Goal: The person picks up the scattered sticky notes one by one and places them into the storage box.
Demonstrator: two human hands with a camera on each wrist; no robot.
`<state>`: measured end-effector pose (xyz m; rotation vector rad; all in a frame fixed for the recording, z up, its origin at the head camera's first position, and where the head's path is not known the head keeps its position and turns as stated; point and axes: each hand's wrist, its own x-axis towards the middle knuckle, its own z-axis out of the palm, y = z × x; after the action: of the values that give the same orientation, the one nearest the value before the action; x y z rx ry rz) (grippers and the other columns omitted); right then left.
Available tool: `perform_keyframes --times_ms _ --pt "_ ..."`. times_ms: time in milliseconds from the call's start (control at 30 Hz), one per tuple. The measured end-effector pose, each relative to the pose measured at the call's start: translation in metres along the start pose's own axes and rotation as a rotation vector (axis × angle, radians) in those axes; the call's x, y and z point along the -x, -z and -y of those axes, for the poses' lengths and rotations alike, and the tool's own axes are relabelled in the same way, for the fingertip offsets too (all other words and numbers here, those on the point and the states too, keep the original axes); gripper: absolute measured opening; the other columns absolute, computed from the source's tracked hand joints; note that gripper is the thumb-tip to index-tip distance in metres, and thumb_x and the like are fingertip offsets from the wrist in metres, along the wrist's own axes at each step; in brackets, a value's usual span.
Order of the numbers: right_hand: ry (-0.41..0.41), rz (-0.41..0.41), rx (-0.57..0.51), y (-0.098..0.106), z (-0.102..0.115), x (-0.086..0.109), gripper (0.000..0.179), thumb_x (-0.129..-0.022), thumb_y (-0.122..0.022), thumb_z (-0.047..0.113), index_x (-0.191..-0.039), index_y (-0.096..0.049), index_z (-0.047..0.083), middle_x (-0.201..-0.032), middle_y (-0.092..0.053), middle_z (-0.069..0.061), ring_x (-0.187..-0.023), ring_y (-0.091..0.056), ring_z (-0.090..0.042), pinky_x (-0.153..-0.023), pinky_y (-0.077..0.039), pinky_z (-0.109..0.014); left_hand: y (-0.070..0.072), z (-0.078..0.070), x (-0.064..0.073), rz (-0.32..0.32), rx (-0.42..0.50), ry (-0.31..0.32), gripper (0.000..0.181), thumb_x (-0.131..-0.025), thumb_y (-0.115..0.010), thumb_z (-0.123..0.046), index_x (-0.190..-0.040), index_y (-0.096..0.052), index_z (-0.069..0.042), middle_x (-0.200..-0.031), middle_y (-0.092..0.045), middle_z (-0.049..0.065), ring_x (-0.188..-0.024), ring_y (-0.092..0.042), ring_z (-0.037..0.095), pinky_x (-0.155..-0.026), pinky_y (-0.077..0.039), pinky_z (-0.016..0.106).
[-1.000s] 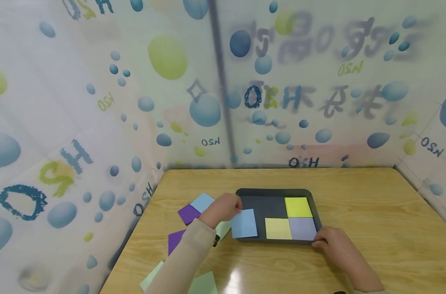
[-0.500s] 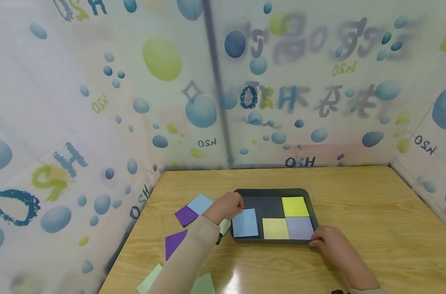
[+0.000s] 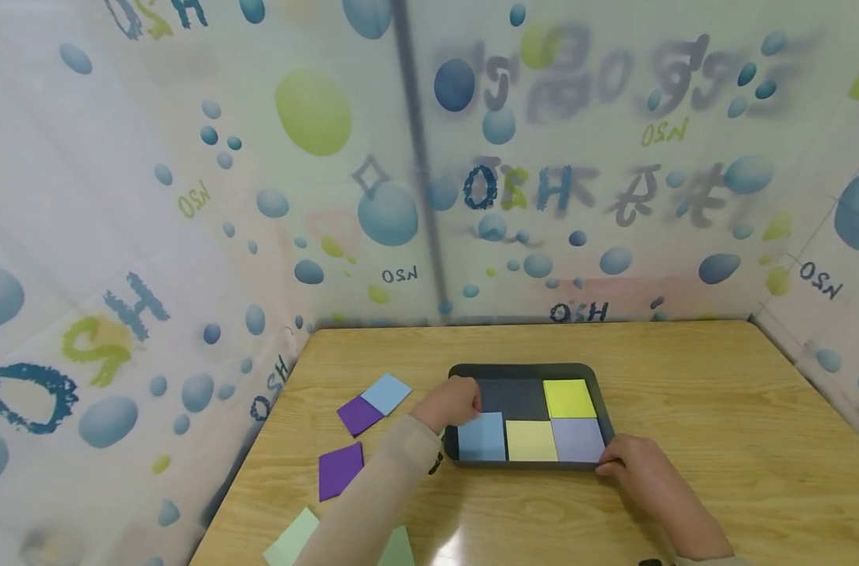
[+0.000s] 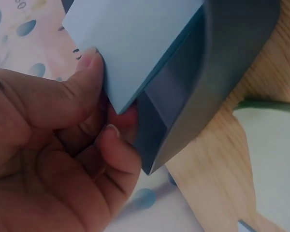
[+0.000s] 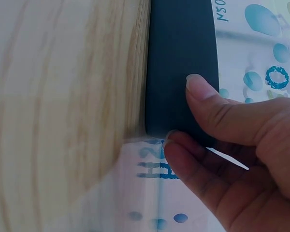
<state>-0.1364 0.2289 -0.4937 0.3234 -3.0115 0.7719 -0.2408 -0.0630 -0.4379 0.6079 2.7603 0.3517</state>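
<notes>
Far left of the table [image 3: 719, 440]: a purple square [image 3: 359, 415] against a blue square [image 3: 387, 395]; nearer, a purple piece [image 3: 340, 472]; near edge, pale green sheets [image 3: 291, 540], partly under the sleeve.

Left hand [image 3: 449, 402]: narrow pinch, thumb over fingers, on the left corner of a light blue square [image 3: 482, 438]. That square is at the near left of the dark tray [image 3: 521, 369]. Judged light, fairly stiff, a little smooth, its corners easily creased; best held by an edge or corner, as here. The left wrist view adds a thick edge and a gap under the square beside the tray wall; from the head it looks almost flat. Contact with the tray floor is hard to confirm, the wrist picture being dim. That view also shows a pale green piece [image 4: 275, 154] beside the tray, mostly covered in the head view.

Rightward in the tray: pale yellow square [image 3: 531, 441], then lavender square [image 3: 577, 439], with bright yellow square [image 3: 569, 398] on its far side.

Right hand [image 3: 634, 460]: pinches the tray's near right corner; only the right wrist view shows the thumb flat on the dark wall.
</notes>
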Motion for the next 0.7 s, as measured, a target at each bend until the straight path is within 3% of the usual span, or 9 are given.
perform_keyframes --times_ms 300,433,533,600,700 --pt "-0.041 0.038 -0.016 0.002 0.000 -0.002 0.013 -0.085 -0.077 0.005 -0.077 -0.076 0.015 -0.080 -0.067 0.004 -0.077 -0.059 -0.010 -0.073 -0.057 -0.036 -0.009 -0.004 -0.006 0.020 -0.037 0.032 0.009 -0.095 -0.070 -0.010 -0.089 -0.076 -0.012 -0.092 -0.073 -0.001 -0.071 -0.059 0.008 -0.067 -0.053 0.026" --pt "-0.044 0.031 -0.016 0.002 0.000 -0.002 0.013 -0.085 -0.077 0.005 -0.077 -0.075 0.015 -0.080 -0.067 0.004 -0.077 -0.059 -0.010 -0.074 -0.057 -0.036 -0.010 -0.004 -0.007 0.032 -0.025 0.042 0.020 -0.096 -0.067 -0.008 -0.077 -0.069 -0.011 -0.074 -0.061 -0.003 -0.060 -0.045 0.008 -0.056 -0.041 0.025" --pt "-0.036 0.020 -0.014 0.002 0.000 -0.001 0.014 -0.085 -0.078 0.006 -0.076 -0.075 0.016 -0.079 -0.067 0.005 -0.077 -0.059 -0.009 -0.073 -0.057 -0.036 -0.013 -0.005 -0.008 0.030 -0.040 0.048 0.025 -0.097 -0.065 -0.008 -0.072 -0.064 -0.013 -0.070 -0.053 -0.006 -0.058 -0.038 0.009 -0.054 -0.035 0.025" --pt "-0.033 0.019 -0.012 0.001 0.000 -0.001 0.014 -0.084 -0.078 0.006 -0.076 -0.075 0.016 -0.078 -0.067 0.005 -0.076 -0.059 -0.009 -0.072 -0.056 -0.035 -0.015 -0.005 -0.010 0.028 -0.055 0.057 0.025 -0.097 -0.063 -0.008 -0.073 -0.065 -0.013 -0.072 -0.056 -0.005 -0.058 -0.039 0.010 -0.054 -0.036 0.027" --pt "-0.036 0.025 -0.013 0.001 0.000 -0.001 0.013 -0.085 -0.078 0.006 -0.076 -0.075 0.016 -0.078 -0.066 0.005 -0.075 -0.058 -0.009 -0.071 -0.056 -0.035 -0.019 -0.006 -0.010 0.018 -0.089 0.071 0.017 -0.097 -0.063 -0.008 -0.084 -0.071 -0.015 -0.088 -0.068 -0.005 -0.066 -0.051 0.010 -0.059 -0.046 0.028"
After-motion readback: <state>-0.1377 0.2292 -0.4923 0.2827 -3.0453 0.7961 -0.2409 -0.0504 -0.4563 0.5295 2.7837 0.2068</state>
